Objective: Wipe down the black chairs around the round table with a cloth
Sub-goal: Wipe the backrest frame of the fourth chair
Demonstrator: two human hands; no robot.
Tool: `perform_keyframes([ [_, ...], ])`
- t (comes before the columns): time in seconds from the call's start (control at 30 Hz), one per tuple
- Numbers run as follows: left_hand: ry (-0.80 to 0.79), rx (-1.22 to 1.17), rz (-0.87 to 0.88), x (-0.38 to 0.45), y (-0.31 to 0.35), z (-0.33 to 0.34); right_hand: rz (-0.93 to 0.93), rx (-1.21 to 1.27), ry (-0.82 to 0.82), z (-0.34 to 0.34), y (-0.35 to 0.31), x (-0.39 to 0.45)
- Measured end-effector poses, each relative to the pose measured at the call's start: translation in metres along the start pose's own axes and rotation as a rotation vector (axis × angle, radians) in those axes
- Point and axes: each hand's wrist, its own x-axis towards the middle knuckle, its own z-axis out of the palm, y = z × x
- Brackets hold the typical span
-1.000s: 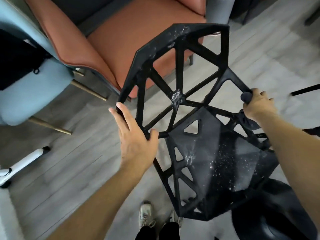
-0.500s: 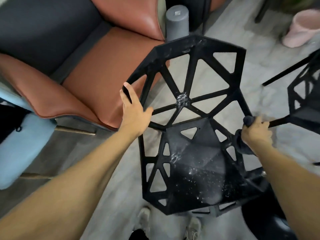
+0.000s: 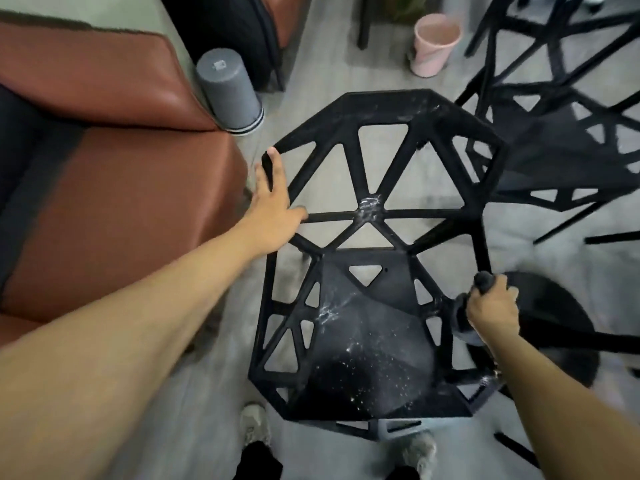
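Black chair [image 3: 374, 306] sat centre frame, seen from above, lattice back toward the top, solid seat toward the bottom. White specks and smears showed on the seat and at the hub where the back struts met. Left hand [image 3: 273, 216] lay on the chair's left edge, fingers extended along the frame, thumb across a horizontal strut; flat contact, no wrap visible. Right hand [image 3: 493, 310] was at the chair's right edge, fingers curled tight around a dark cloth [image 3: 462, 315], which bunched out to the left of the fist against the frame; a dark rounded end poked up above the knuckles, could not tell if it was cloth or chair. Second black chair [image 3: 561, 140] of the same lattice type stood upper right, close behind the first one's back corner. Dark round base [image 3: 554, 327] sat on the floor lower right, under the right forearm. Brown leather sofa [image 3: 114, 188] filled the left side. Grey cylinder [image 3: 228, 88] stood just off its corner, upper left of centre. Pink bucket [image 3: 434, 43] at top, right of centre. Two shoes [image 3: 256, 427] showed at the bottom edge on grey wood-look floor [image 3: 207, 410].
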Motion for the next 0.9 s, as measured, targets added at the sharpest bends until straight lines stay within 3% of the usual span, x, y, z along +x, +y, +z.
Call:
perform_keyframes([
  [0.13,-0.083,0.037,0.064,0.028,0.028,-0.002,0.064,0.067,0.009,0.001,0.013,-0.008],
  [0.4,-0.090,0.073,0.144,0.079,0.087,0.011,0.205,0.222,0.011,-0.001,0.019,-0.015],
  [0.8,-0.329,0.182,0.358,0.133,0.160,0.032,0.555,0.376,0.027,0.002,0.019,-0.049],
  [0.9,-0.311,0.180,0.391,0.142,0.173,0.039,0.602,0.390,0.064,0.002,0.007,-0.052],
])
